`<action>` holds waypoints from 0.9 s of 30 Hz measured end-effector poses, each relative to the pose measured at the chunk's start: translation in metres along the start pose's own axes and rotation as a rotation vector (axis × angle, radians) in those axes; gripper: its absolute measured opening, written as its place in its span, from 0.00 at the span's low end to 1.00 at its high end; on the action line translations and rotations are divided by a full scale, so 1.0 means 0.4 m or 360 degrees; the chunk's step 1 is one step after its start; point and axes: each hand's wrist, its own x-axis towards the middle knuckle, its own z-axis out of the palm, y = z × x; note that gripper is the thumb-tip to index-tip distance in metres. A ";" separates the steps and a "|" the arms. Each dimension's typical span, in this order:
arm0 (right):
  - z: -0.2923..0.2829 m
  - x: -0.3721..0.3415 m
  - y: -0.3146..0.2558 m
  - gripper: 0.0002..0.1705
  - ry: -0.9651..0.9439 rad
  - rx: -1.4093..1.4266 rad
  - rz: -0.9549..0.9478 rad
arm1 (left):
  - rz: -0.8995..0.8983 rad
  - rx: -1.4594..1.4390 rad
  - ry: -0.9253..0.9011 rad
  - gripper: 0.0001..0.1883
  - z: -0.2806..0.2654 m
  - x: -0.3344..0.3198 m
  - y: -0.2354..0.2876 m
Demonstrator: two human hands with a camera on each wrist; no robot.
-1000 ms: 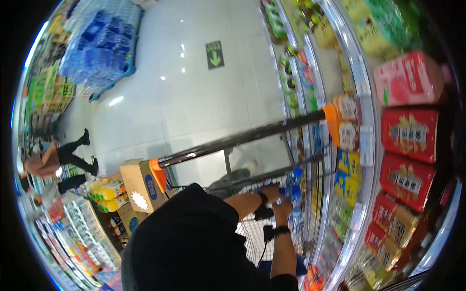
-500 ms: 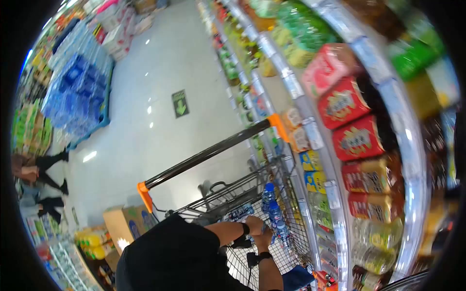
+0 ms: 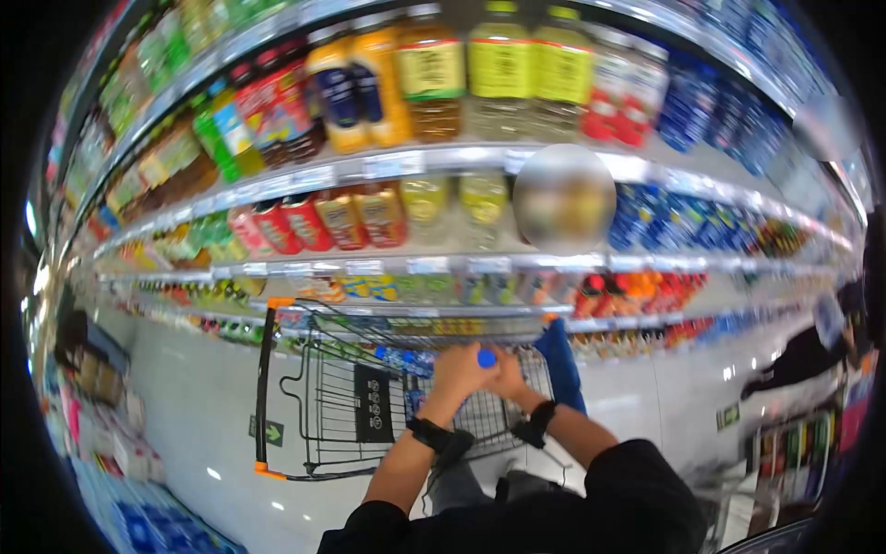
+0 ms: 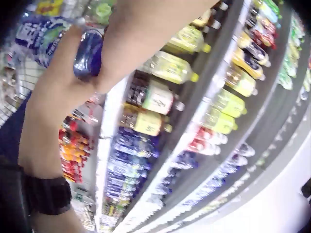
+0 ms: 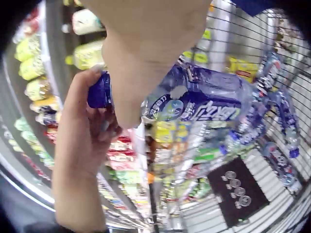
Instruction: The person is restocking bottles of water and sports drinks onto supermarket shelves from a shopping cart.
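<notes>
My left hand and right hand meet over a wire shopping trolley. Both grip one drink bottle with a blue-purple label. Its blue cap shows between the hands in the head view. In the right wrist view the bottle lies tilted, with the left hand's thumb and fingers around the cap end and the right hand close over the neck. The left wrist view has the cap between the two hands. Several similar bottles lie in the trolley below.
Shelves of drinks stretch across the front, close behind the trolley. The trolley's handle is at left, and a dark blue cloth hangs at its right end. A person in dark clothes is at far right.
The head view has turned from along the aisle to face the shelves. Both hands stay together over the trolley; the blue cap between them now shows clearly.
</notes>
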 end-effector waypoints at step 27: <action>-0.593 -0.001 -0.590 0.27 0.0394 0.1708 0.0231 | 0.0630 -0.2773 -0.1364 0.36 -0.208 -0.320 0.421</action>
